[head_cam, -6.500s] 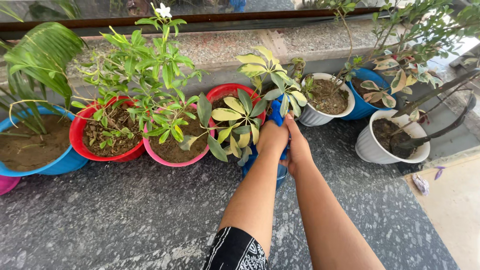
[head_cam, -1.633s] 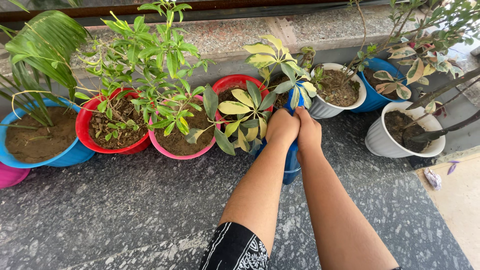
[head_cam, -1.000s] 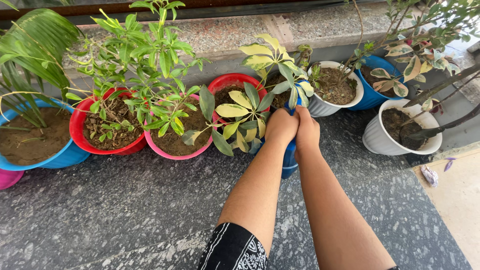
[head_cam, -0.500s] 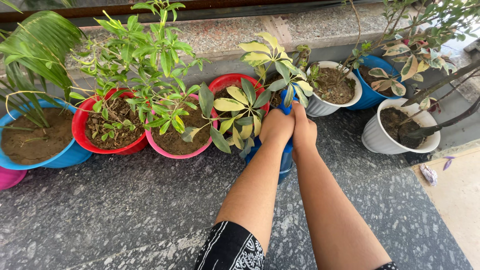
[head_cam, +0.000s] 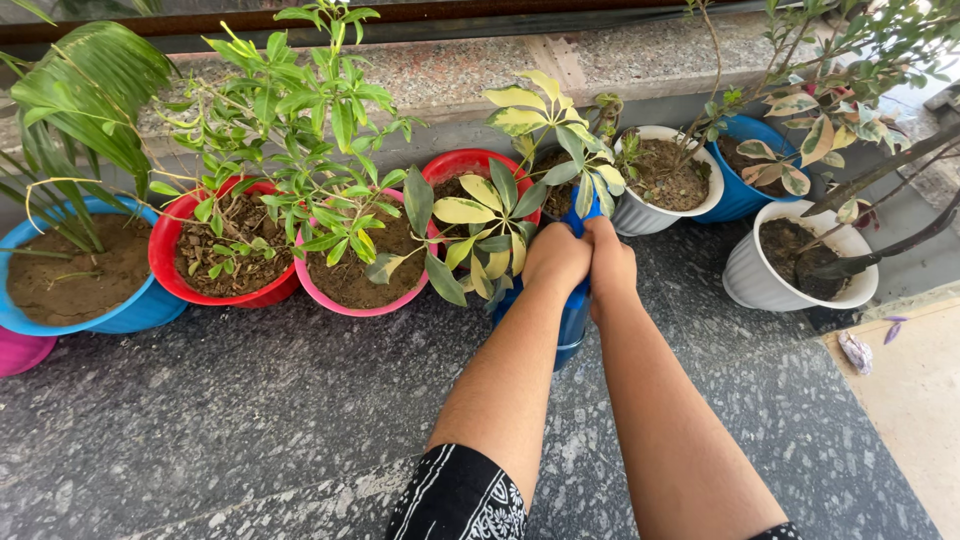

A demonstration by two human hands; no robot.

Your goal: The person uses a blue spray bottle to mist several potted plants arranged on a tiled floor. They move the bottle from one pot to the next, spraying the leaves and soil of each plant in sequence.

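Observation:
Both my arms reach forward to a blue plastic container [head_cam: 574, 318] standing on the dark speckled stone ledge [head_cam: 250, 420]. My left hand [head_cam: 556, 258] and my right hand [head_cam: 613, 264] are closed side by side over its top; a blue part sticks up between them toward the leaves. Just beyond the hands stands a red pot [head_cam: 470, 163] with a yellow-green leafy plant [head_cam: 480, 215]. Most of the container is hidden by my hands and the leaves, so I cannot tell its shape.
Along the wall runs a row of pots: blue pot with a palm [head_cam: 120, 312], red pot [head_cam: 165, 262], pink pot [head_cam: 335, 300], white pot [head_cam: 640, 212], blue pot [head_cam: 742, 195], white pot [head_cam: 745, 280]. A purple pot [head_cam: 20, 352] sits far left. The ledge drops off at right.
My hands stay clasped on the blue container; over the frames they shifted slightly to the right and tilted a little. The pots have not moved.

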